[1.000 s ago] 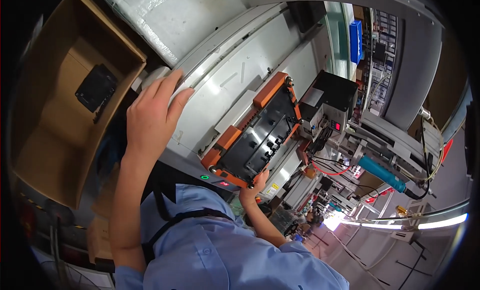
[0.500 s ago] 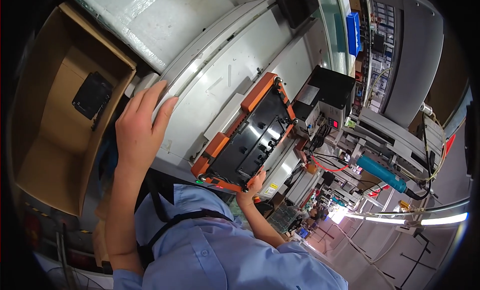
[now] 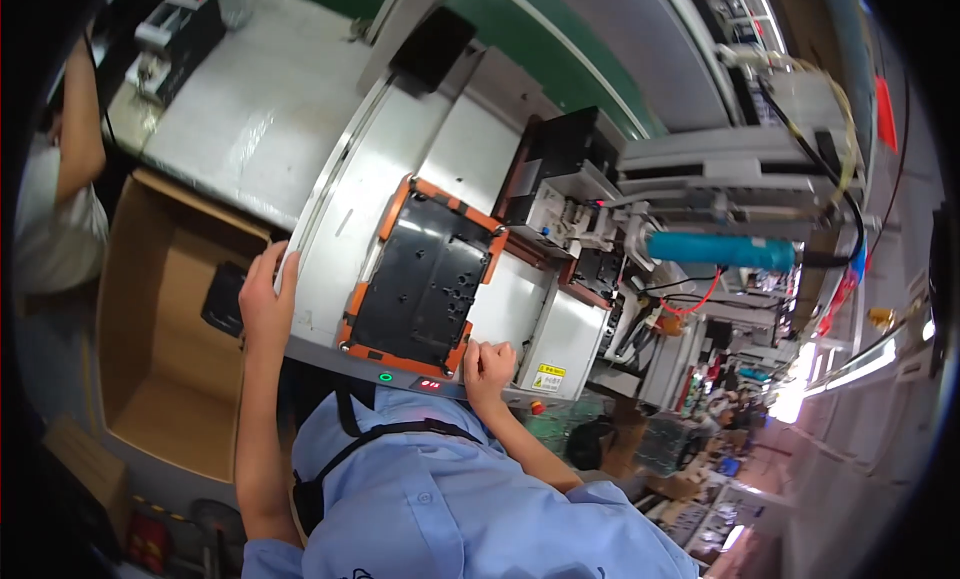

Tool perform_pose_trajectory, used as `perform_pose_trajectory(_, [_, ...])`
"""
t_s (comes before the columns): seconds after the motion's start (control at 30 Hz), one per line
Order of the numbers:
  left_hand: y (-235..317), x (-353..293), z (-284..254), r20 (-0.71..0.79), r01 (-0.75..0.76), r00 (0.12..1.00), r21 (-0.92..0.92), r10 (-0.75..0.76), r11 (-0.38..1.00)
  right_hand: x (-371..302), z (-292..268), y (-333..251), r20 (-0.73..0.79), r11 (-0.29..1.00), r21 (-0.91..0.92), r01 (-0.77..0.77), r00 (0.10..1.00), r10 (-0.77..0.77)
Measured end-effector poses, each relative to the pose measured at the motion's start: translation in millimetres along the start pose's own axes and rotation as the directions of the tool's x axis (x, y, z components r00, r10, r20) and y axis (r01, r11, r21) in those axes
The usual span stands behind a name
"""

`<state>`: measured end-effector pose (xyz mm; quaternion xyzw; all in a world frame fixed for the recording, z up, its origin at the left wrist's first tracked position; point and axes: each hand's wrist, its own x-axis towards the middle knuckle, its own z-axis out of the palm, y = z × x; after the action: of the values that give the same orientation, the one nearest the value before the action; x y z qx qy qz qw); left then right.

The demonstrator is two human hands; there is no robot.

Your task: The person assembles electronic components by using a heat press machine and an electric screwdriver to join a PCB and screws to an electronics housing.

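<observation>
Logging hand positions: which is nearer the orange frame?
Right: right hand at the near right corner of the orange frame; left hand apart, off its left side.

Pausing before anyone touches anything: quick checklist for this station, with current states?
1. Black panel inside orange frame: ok.
2. Panel fully seated: cannot tell at this angle.
3. Left hand clear of frame: ok, at the left edge of the bench.
4. Right hand off frame: cannot tell; curled at its near right corner.
5. Teal tool clear of panel: ok, off to the right.
6. Green light lit: ok.
</observation>
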<state>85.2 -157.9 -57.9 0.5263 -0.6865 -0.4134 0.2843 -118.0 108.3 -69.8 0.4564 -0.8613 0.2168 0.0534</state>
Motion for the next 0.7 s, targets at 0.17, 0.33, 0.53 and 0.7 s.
perform_pose_trajectory(0.17, [-8, -1, 3, -0.024, -0.082, 0.996, 0.062, 0.083, 0.995, 6, -5, -8, -0.087, 0.998, 0.058, -0.018, 0.996, 0.023])
perform_pose_trajectory(0.33, [-11, -1, 7, -0.032, -0.12, 0.992, 0.115, 0.125, 0.986, 8, -10, -8, -0.153, 0.993, 0.112, -0.02, 0.987, 0.037])
perform_pose_trajectory(0.53, [-22, 1, 9, -0.013, -0.162, 0.986, 0.158, 0.166, 0.974, 4, -12, -5, -0.185, 0.982, 0.174, -0.071, 0.977, 0.103])
perform_pose_trajectory(0.7, [-23, 1, 11, -0.015, -0.143, 0.989, 0.173, 0.148, 0.974, 6, -15, -5, -0.206, 0.98, 0.187, -0.062, 0.973, 0.101])
